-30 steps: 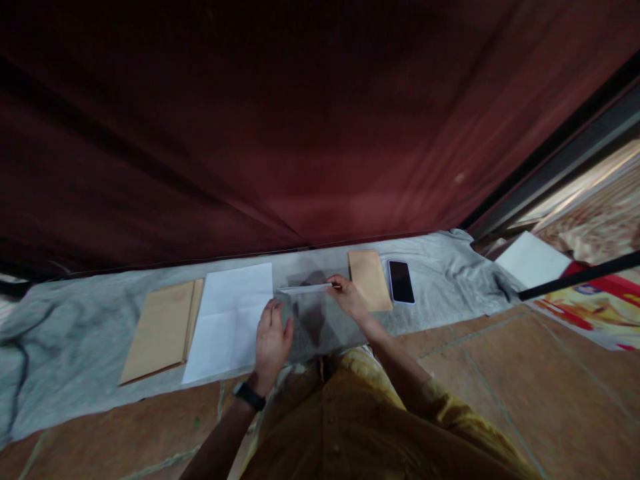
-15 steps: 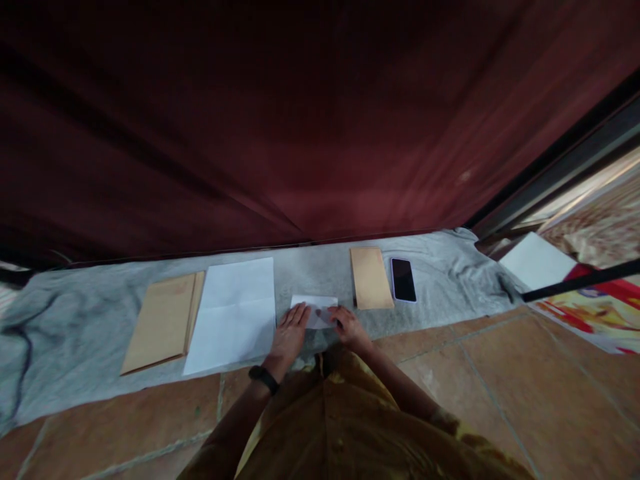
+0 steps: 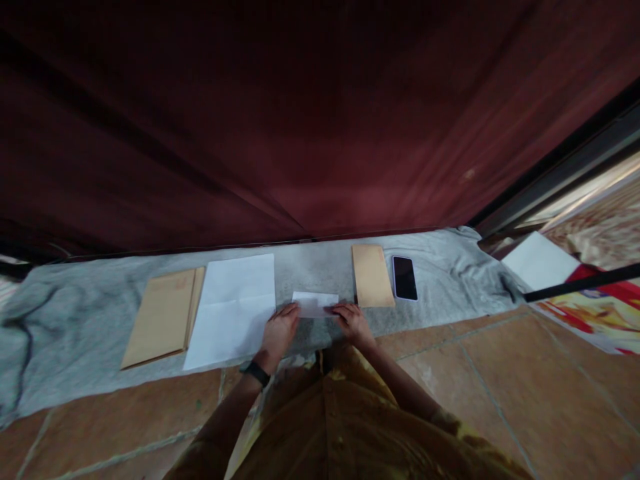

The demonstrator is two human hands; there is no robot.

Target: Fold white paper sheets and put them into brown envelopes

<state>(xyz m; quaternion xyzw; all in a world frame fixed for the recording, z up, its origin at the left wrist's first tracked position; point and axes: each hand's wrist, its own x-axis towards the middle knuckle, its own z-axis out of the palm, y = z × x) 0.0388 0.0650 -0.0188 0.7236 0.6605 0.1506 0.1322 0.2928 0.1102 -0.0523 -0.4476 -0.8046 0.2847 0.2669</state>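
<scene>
A small folded white paper (image 3: 315, 303) lies on the grey cloth (image 3: 75, 300) in front of me. My left hand (image 3: 280, 330) rests on its near left corner, fingers curled down onto it. My right hand (image 3: 353, 319) presses its near right edge with the fingertips. A black watch is on my left wrist. To the left lies a larger creased white sheet (image 3: 233, 310). Just right of the folded paper sits a brown envelope (image 3: 373, 284).
A stack of brown envelopes (image 3: 163, 317) lies at the left of the cloth. A dark phone (image 3: 405, 277) lies beside the right envelope. A dark red curtain hangs behind. White paper (image 3: 539, 261) and a colourful box (image 3: 600, 307) are at the right. Tiled floor is below.
The paper that my right hand held lifted at its far edge has been folded down flat. Both hands have moved to its near edge and press on it.
</scene>
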